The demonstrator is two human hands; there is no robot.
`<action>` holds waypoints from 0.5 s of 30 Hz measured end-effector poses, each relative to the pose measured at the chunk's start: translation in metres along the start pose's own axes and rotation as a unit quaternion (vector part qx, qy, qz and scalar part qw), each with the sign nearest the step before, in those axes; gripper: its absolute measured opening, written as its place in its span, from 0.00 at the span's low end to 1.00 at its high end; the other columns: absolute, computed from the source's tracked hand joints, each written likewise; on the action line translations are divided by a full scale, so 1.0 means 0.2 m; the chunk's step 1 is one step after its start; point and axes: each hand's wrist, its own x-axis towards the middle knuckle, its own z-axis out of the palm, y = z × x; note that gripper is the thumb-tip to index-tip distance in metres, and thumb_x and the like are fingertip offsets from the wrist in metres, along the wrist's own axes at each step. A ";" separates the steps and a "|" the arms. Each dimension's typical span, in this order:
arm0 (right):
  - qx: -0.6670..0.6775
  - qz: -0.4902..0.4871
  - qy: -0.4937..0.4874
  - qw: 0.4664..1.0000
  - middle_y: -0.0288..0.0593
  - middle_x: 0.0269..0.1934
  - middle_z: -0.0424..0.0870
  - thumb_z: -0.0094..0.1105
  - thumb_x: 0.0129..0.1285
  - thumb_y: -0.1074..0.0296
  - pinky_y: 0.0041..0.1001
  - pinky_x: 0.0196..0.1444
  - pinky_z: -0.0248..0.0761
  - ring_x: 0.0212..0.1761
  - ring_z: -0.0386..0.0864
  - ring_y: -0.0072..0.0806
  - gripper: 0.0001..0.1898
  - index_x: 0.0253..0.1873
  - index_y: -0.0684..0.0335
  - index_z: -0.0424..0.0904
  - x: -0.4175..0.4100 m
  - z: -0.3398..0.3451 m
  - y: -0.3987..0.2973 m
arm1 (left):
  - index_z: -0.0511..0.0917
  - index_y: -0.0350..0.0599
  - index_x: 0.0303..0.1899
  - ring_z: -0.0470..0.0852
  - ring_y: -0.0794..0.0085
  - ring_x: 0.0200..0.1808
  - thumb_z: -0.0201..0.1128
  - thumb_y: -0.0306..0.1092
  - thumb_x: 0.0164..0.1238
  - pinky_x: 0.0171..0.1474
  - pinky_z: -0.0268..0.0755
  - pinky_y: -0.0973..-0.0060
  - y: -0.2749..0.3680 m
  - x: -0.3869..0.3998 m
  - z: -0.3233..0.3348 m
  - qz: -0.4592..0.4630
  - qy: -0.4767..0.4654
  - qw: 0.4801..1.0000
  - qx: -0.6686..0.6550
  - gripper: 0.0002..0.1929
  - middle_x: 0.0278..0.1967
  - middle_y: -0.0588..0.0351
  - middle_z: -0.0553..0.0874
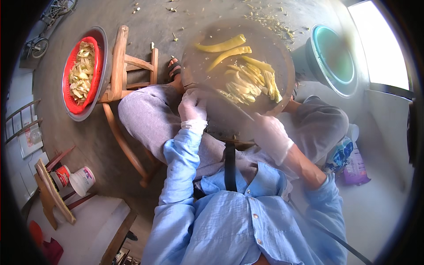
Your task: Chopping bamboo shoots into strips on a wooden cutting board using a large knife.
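In my gloved right hand point(272, 134) is the handle end of a broad knife point(228, 107); its blurred blade slants left over the near side of a round cutting board point(203, 71). My gloved left hand point(193, 106) is by the blade's left end with fingers curled, and I cannot tell if it grips the metal. Two long yellow-green peppers point(222, 45) lie whole on the board's far side. Closer in, a pile of cut pepper strips point(246, 82) covers the right middle. Haze softens this part of the view.
On the left, a red plastic basket point(96, 71) of cut pieces sits in a metal basin point(105, 43) beside a wooden chair point(118, 66). A teal basin point(334, 54) stands right. Pepper scraps point(273, 25) litter the floor beyond the board. A purple bag point(355, 167) lies near my right knee.
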 end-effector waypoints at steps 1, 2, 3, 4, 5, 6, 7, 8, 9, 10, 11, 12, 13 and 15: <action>0.004 -0.031 0.003 1.000 0.58 0.27 0.82 0.53 0.68 0.64 0.49 0.39 0.74 0.33 0.82 0.56 0.10 0.38 0.65 0.77 0.05 0.02 0.00 | 0.83 0.39 0.33 0.85 0.69 0.37 0.69 0.18 0.53 0.44 0.76 0.77 0.01 0.01 0.02 0.004 0.007 1.000 0.010 0.07 0.35 0.54 0.86; 0.008 -0.062 0.006 0.998 0.58 0.28 0.83 0.53 0.68 0.64 0.49 0.40 0.74 0.33 0.82 0.56 0.10 0.37 0.66 0.77 0.09 0.04 0.02 | 0.84 0.39 0.32 0.85 0.68 0.37 0.68 0.18 0.53 0.44 0.77 0.76 0.02 0.01 0.03 -0.005 0.008 1.000 0.013 0.06 0.35 0.54 0.86; 0.009 -0.061 0.009 0.998 0.58 0.28 0.83 0.53 0.68 0.64 0.49 0.40 0.74 0.33 0.82 0.56 0.10 0.37 0.66 0.77 0.12 0.07 0.05 | 0.84 0.39 0.32 0.85 0.68 0.37 0.68 0.18 0.53 0.44 0.77 0.76 0.03 0.02 0.04 -0.002 0.007 1.000 0.012 0.06 0.35 0.54 0.86; 0.006 -0.086 0.020 0.996 0.58 0.28 0.83 0.53 0.68 0.64 0.49 0.40 0.74 0.34 0.82 0.56 0.11 0.38 0.66 0.77 0.14 0.10 0.08 | 0.84 0.39 0.32 0.85 0.68 0.38 0.68 0.18 0.53 0.45 0.77 0.75 0.03 0.02 0.04 0.002 0.011 1.000 0.008 0.06 0.35 0.54 0.86; 0.003 -0.111 0.031 0.993 0.58 0.29 0.83 0.53 0.69 0.64 0.48 0.41 0.75 0.34 0.82 0.56 0.11 0.38 0.67 0.78 0.15 0.12 0.11 | 0.84 0.40 0.32 0.85 0.68 0.39 0.68 0.18 0.53 0.46 0.77 0.75 0.03 0.02 0.04 0.007 0.014 1.000 0.004 0.06 0.35 0.54 0.86; 0.031 -0.093 0.024 0.995 0.60 0.30 0.83 0.53 0.69 0.63 0.47 0.42 0.75 0.35 0.82 0.57 0.12 0.39 0.67 0.79 0.14 0.12 0.12 | 0.84 0.40 0.32 0.85 0.68 0.39 0.68 0.18 0.53 0.46 0.77 0.75 0.02 0.02 0.05 0.007 0.015 1.000 0.005 0.06 0.35 0.54 0.86; 0.031 -0.098 0.023 0.994 0.60 0.30 0.83 0.53 0.69 0.63 0.47 0.42 0.75 0.35 0.82 0.57 0.12 0.39 0.67 0.79 0.11 0.09 0.10 | 0.84 0.40 0.34 0.85 0.67 0.40 0.68 0.18 0.53 0.47 0.77 0.75 0.02 0.03 0.05 0.035 0.017 0.999 0.024 0.07 0.35 0.54 0.86; 0.069 -0.042 0.000 0.997 0.60 0.31 0.83 0.53 0.69 0.63 0.47 0.42 0.75 0.36 0.82 0.57 0.12 0.39 0.67 0.80 0.07 0.03 0.07 | 0.84 0.41 0.35 0.85 0.67 0.41 0.68 0.18 0.53 0.48 0.76 0.74 0.01 0.03 0.05 0.063 0.018 0.997 0.044 0.08 0.35 0.54 0.86; 0.107 0.016 -0.024 0.994 0.61 0.31 0.83 0.52 0.69 0.63 0.47 0.42 0.75 0.36 0.82 0.58 0.12 0.40 0.66 0.81 0.02 -0.01 0.04 | 0.84 0.41 0.35 0.85 0.67 0.41 0.68 0.18 0.53 0.48 0.76 0.74 0.01 0.03 0.05 0.063 0.019 0.997 0.045 0.08 0.35 0.54 0.86; 0.125 0.028 -0.028 0.991 0.61 0.31 0.83 0.54 0.68 0.64 0.48 0.42 0.74 0.36 0.81 0.58 0.11 0.39 0.66 0.82 -0.02 -0.04 0.06 | 0.84 0.41 0.37 0.85 0.68 0.42 0.67 0.18 0.53 0.48 0.76 0.75 0.02 0.04 0.06 0.062 0.033 0.997 0.031 0.10 0.35 0.54 0.86; 0.125 0.027 -0.027 0.991 0.61 0.31 0.83 0.54 0.68 0.64 0.48 0.42 0.74 0.36 0.81 0.58 0.11 0.39 0.66 0.82 -0.06 -0.03 0.09 | 0.84 0.41 0.40 0.84 0.69 0.44 0.67 0.18 0.53 0.49 0.76 0.75 0.02 0.04 0.07 0.061 0.046 0.997 0.018 0.12 0.35 0.54 0.86; 0.129 0.020 -0.012 0.991 0.62 0.31 0.82 0.54 0.67 0.65 0.48 0.42 0.74 0.35 0.81 0.58 0.11 0.39 0.66 0.82 -0.10 -0.03 0.12 | 0.84 0.40 0.45 0.85 0.72 0.38 0.67 0.19 0.58 0.44 0.77 0.77 0.02 0.03 0.06 0.079 0.061 0.995 0.010 0.13 0.35 0.56 0.86; 0.133 0.014 0.003 0.991 0.62 0.30 0.82 0.55 0.66 0.66 0.48 0.41 0.73 0.35 0.81 0.58 0.10 0.38 0.65 0.82 -0.13 -0.03 0.14 | 0.84 0.40 0.45 0.85 0.72 0.38 0.67 0.19 0.58 0.44 0.77 0.77 0.00 0.01 0.07 0.079 0.063 0.995 0.011 0.13 0.35 0.56 0.86; 0.113 0.014 -0.001 0.994 0.62 0.30 0.82 0.55 0.65 0.67 0.49 0.41 0.73 0.35 0.81 0.59 0.09 0.40 0.65 0.81 -0.16 -0.04 0.16 | 0.83 0.40 0.49 0.83 0.77 0.29 0.66 0.22 0.64 0.34 0.76 0.79 -0.03 -0.06 0.09 -0.092 0.098 0.989 -0.053 0.12 0.34 0.59 0.85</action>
